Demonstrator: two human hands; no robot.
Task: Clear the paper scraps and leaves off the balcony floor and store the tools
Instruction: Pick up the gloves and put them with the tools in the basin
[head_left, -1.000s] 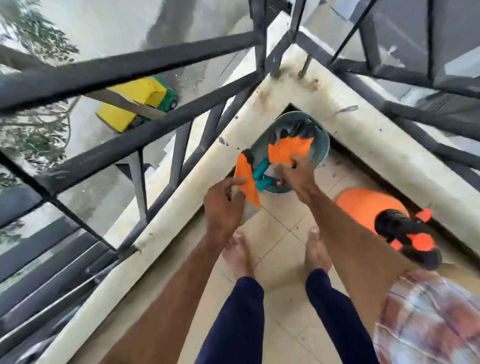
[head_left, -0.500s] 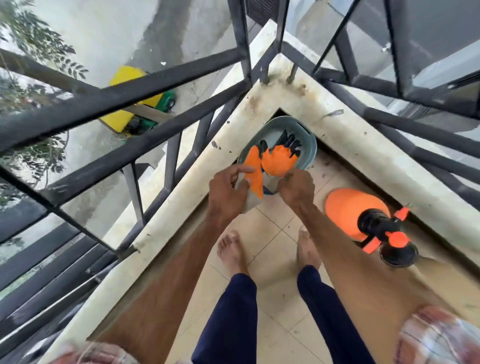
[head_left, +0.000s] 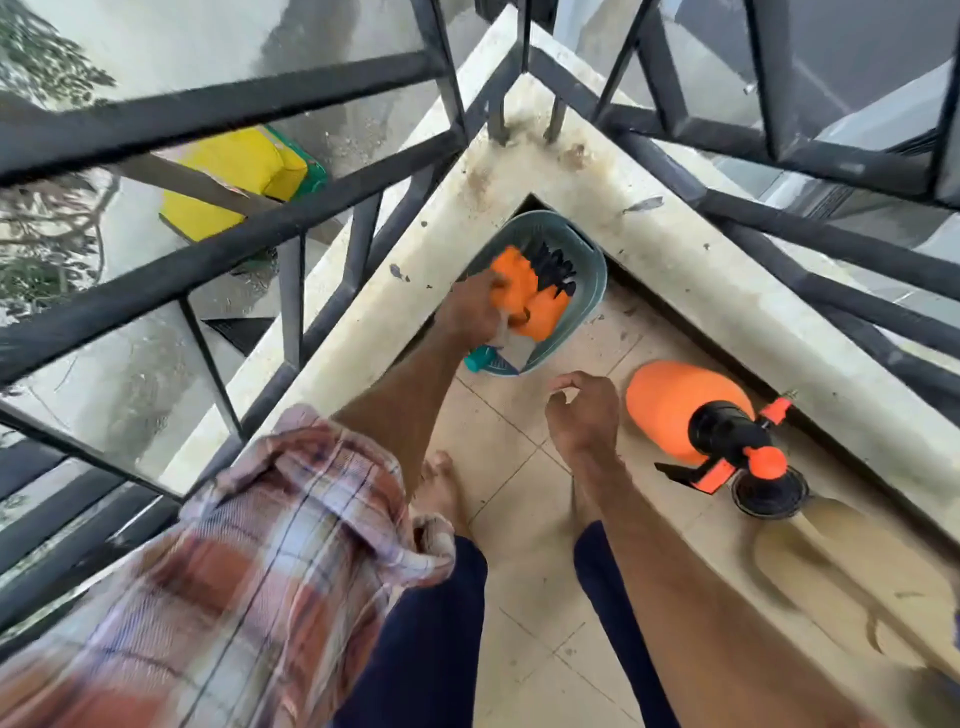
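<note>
A grey-green plastic basket (head_left: 592, 291) sits in the balcony corner on the tiled floor. Inside it lie orange gloves with black fingertips (head_left: 540, 291) and a tool with a teal handle (head_left: 480, 357) that sticks out at the near rim. My left hand (head_left: 475, 306) reaches into the basket and holds an orange glove or scrap at its left side; motion blur hides the grip. My right hand (head_left: 584, 415) hovers above the floor just in front of the basket, fingers loosely curled, holding nothing.
An orange pressure sprayer (head_left: 691, 410) with a black and orange pump head lies on the floor to the right. A pale concrete ledge (head_left: 675, 249) and black metal railing (head_left: 291, 223) enclose the corner. My bare feet stand on the beige tiles (head_left: 519, 499).
My right hand let go and drew back out of the basket. My left hand pushed the orange piece down into the basket. The gloves now lie inside it.
</note>
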